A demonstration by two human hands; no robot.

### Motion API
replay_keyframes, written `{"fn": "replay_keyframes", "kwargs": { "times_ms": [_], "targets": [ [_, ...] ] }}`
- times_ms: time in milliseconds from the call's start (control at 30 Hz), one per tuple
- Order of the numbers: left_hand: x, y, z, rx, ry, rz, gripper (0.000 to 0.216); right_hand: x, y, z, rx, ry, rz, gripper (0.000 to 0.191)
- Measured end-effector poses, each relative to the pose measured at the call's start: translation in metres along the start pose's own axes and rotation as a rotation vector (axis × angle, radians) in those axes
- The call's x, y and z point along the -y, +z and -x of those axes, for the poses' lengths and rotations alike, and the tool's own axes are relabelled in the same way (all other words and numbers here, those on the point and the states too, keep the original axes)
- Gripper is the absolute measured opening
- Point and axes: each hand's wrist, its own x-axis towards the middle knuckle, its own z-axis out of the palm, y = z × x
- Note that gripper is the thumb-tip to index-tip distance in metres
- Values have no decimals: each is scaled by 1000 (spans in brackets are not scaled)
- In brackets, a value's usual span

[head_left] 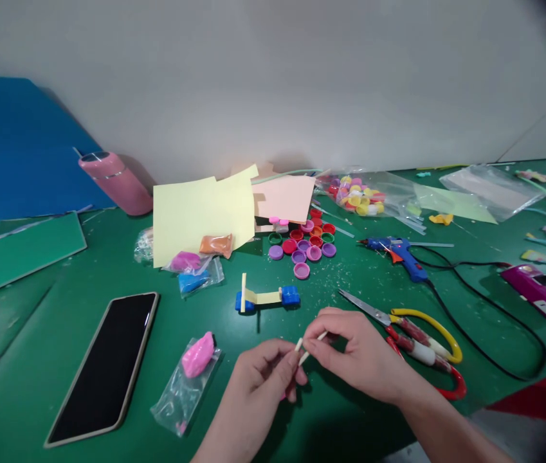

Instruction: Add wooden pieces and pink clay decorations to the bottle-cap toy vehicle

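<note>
My left hand point(260, 376) and my right hand point(357, 354) meet low in the middle over the green table point(51, 334). Both pinch a thin pale stick point(309, 347) between thumb and fingertips; something small and pink shows under my left fingers. Just beyond the hands stands a small model point(267, 298) made of blue bottle caps joined by a yellow paper strip. Scissors point(417, 334) with yellow and red handles lie right beside my right hand.
A black phone point(106, 363) lies at the left, with a bag of pink clay point(190, 379) beside it. Loose coloured caps point(304, 244), yellow and pink paper sheets point(202, 215), more clay bags, a blue glue gun point(398, 254) with its cable, a pink bottle point(113, 180) and a purple device point(543, 292) are farther back.
</note>
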Motion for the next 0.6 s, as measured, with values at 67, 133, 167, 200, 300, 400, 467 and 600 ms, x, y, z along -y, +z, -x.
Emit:
{"fn": "replay_keyframes", "kwargs": {
  "times_ms": [67, 133, 167, 200, 300, 400, 467, 600],
  "targets": [
    [3, 3, -2, 17, -62, 118, 22, -2, 3, -3, -13, 45, -74, 12],
    [6, 3, -3, 39, -127, 218, 23, -6, 6, -5, -19, 99, -167, 13],
    [7, 3, -4, 54, -150, 257, 24, -8, 8, -6, -20, 121, -216, 13],
    [8, 2, -5, 67, -164, 287, 25, -10, 10, -6, -23, 138, -261, 13],
    [11, 2, -6, 97, -159, 347, 25, -15, 14, -6, -31, 162, -375, 10],
    [12, 3, -6, 117, -159, 377, 25, -17, 16, -6, -16, 170, -446, 18],
    [13, 4, -6, 128, -167, 401, 23, -18, 16, -7, -4, 167, -464, 19],
    [13, 5, -7, 111, -177, 434, 19, -18, 16, -10, -17, 149, -467, 19]
  ]
}}
